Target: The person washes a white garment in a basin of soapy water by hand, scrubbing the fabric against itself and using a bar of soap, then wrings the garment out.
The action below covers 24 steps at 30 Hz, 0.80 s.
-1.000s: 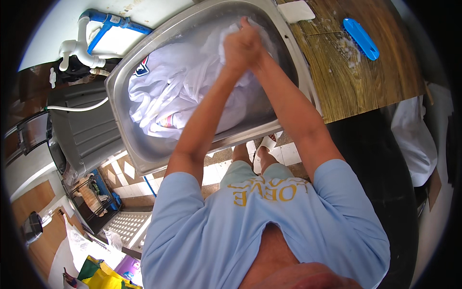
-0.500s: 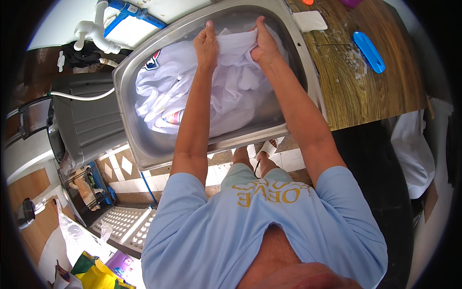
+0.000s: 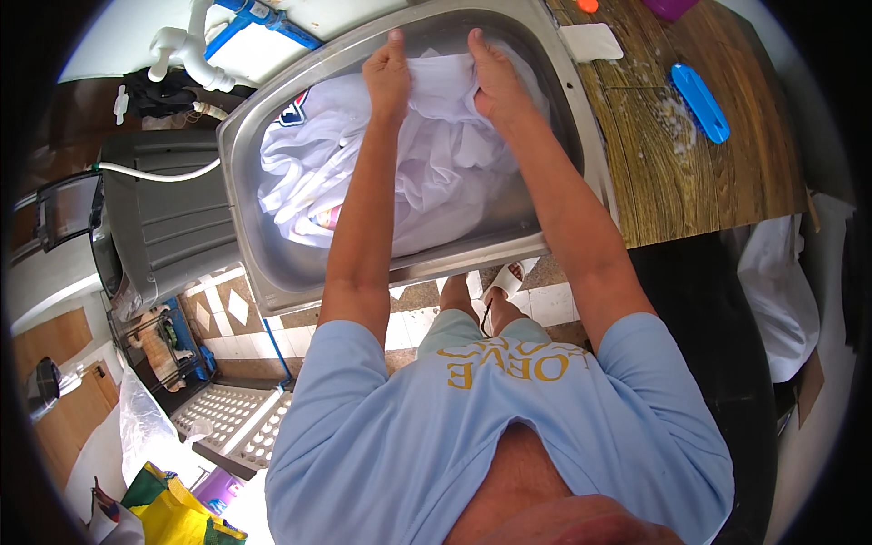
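A white garment (image 3: 427,173) of thin cloth lies bunched in the stainless steel sink (image 3: 247,238), with a dark and red patch near its left end. My left hand (image 3: 389,80) grips a fold of it near the sink's far side, thumb up. My right hand (image 3: 498,80) holds the same stretch of cloth a little to the right, thumb also raised. Between both hands the fabric is drawn out in a band. The fingers are mostly hidden behind the palms and cloth.
Right of the sink is a wood-grain counter (image 3: 727,195) with suds, a blue brush (image 3: 700,103) and a white folded cloth (image 3: 590,42). A white faucet (image 3: 191,50) stands at the back left. A grey plastic lid (image 3: 168,213) and a white hose (image 3: 163,184) are at the left.
My right hand has tilted slightly left, with its thumb nearer the left hand. Both hands keep hold of the cloth, and the whole view has shifted a little.
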Motion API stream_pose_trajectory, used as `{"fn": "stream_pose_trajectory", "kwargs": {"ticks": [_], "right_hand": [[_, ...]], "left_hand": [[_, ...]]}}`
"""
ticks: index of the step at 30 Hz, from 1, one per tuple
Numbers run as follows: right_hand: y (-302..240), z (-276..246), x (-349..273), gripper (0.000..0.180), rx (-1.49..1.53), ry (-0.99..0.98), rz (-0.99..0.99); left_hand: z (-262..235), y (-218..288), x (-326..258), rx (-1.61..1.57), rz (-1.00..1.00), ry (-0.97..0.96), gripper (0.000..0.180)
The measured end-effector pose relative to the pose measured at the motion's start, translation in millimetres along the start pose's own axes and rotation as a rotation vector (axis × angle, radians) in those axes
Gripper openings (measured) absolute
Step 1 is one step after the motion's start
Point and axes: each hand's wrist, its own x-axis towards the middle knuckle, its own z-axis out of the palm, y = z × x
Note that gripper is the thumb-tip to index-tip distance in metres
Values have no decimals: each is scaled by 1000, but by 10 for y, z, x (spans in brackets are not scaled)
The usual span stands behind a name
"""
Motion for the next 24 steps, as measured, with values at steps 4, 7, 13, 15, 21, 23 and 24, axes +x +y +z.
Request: {"fn": "stream_pose_trajectory", "kwargs": {"ticks": [4, 7, 13, 15, 21, 23, 24], "right_hand": [[19, -217, 27, 40, 60, -79, 178], [43, -623, 231, 46, 419, -487, 248], [31, 145, -226, 44, 185, 38, 88], [-18, -295, -50, 43, 101, -90, 68], [106, 185, -196, 48, 321, 74, 207], [-8, 86, -105, 47, 231, 158, 127], [21, 42, -72, 47, 190, 197, 104]], "left_hand": [[620, 136, -318, 249, 564, -71, 30], [802, 247, -182, 550, 526, -179, 21], [607, -34, 46, 778, 588, -182, 11], [783, -16, -10, 722, 661, -202, 12], [465, 218, 163, 799, 178, -232, 18], [648, 166, 78, 650, 366, -241, 19], [668, 83, 3, 587, 450, -238, 19]]}}
